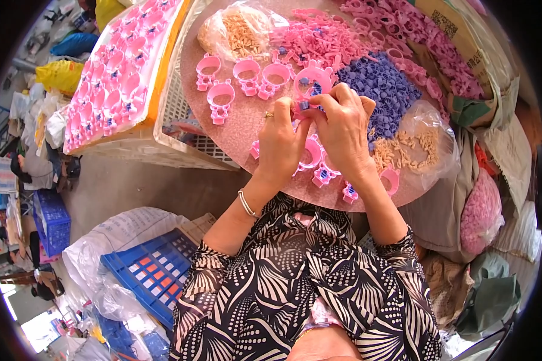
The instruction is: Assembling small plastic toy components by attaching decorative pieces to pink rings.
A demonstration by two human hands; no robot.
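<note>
Above a round pink speckled table [235, 135], both my hands pinch one pink plastic ring-shaped toy part [297, 78] with small ears. My left hand [280, 147] grips its lower left side, fingers closed. My right hand [347, 129] presses thumb and fingertips at its lower end, where a bit of blue shows; the exact contact is hidden by the fingers. Similar pink parts [221, 96] lie flat left of my hands. More pink parts [323, 174], some with blue pieces in them, lie under and near my wrists. A heap of small blue plastic pieces [382, 87] lies just right of my right hand.
Pink pieces [319, 39] are heaped at the back. Beige pieces lie in a clear bag [214, 33] and in another [444, 153]. Left, a tray of pink parts [117, 72] rests on a white plastic crate [190, 153]. Sacks [500, 138] crowd the right; a blue basket [141, 289] stands lower left.
</note>
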